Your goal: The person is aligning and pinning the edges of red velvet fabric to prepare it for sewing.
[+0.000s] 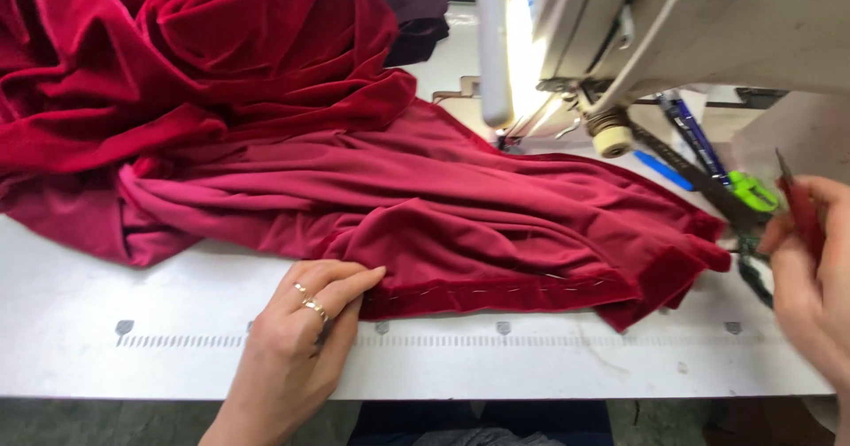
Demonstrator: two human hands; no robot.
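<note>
A large piece of dark red velvet fabric lies spread over the white sewing table, bunched in folds at the back left. Its folded hem runs along the front, pinned with several pins. My left hand, with rings on it, rests flat on the table, fingertips pressing the left end of the hem. My right hand is at the right edge, blurred, pinching a thin red tool with a metal tip, just beyond the fabric's right corner.
A white sewing machine stands at the back right, its lamp lit. Under its arm lie blue pens, a green object and a thread spool. A printed ruler strip runs along the table's front edge.
</note>
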